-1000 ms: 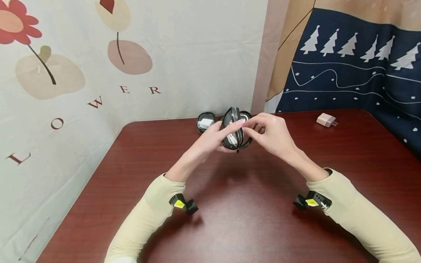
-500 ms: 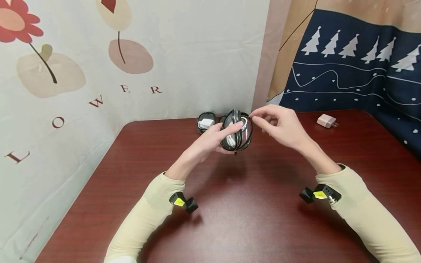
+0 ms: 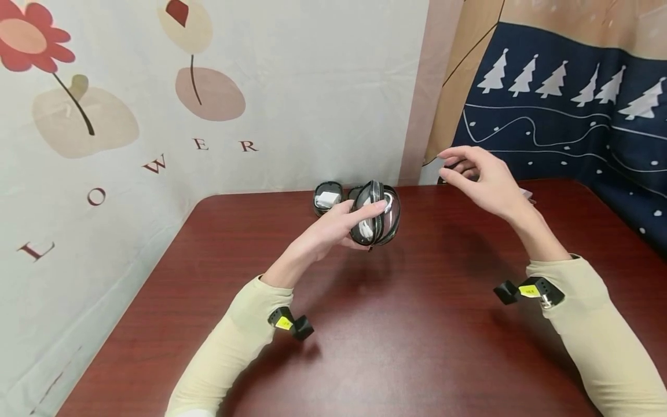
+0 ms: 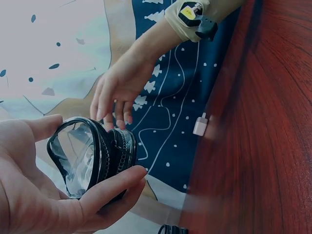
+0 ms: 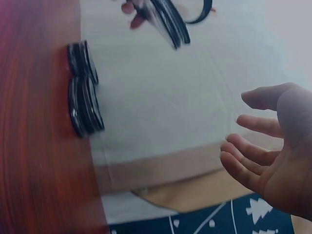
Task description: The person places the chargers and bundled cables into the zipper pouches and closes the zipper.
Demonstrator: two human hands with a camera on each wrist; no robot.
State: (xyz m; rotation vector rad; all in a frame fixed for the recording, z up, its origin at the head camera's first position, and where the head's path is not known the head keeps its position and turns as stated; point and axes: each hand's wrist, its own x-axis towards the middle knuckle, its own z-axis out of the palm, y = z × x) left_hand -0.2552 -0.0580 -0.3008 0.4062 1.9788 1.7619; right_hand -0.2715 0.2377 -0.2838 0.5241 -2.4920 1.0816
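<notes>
My left hand (image 3: 333, 227) grips a small clear zip pouch (image 3: 391, 223) with black trim above the table, thumb across its zipped edge. The pouch is partly unzipped, and white cable-like coils show through its clear side. In the left wrist view, fingers and thumb wrap round the pouch (image 4: 80, 156). My right hand (image 3: 484, 179) is in the air to the right of the pouch, fingers loosely bent and holding nothing. Behind the right wrist, a white plug charger (image 3: 527, 194) is mostly hidden in the head view; the left wrist view shows the whole charger (image 4: 200, 126).
At the table's back edge stands an opened black-rimmed case (image 3: 327, 198) with a white item inside; its other half is partly hidden behind the held pouch. A printed cloth (image 3: 312, 87) hangs behind the dark red table (image 3: 375, 347).
My right hand has left the pouch and moved right and up, covering most of the charger in the head view. The left hand still holds the pouch in nearly the same place.
</notes>
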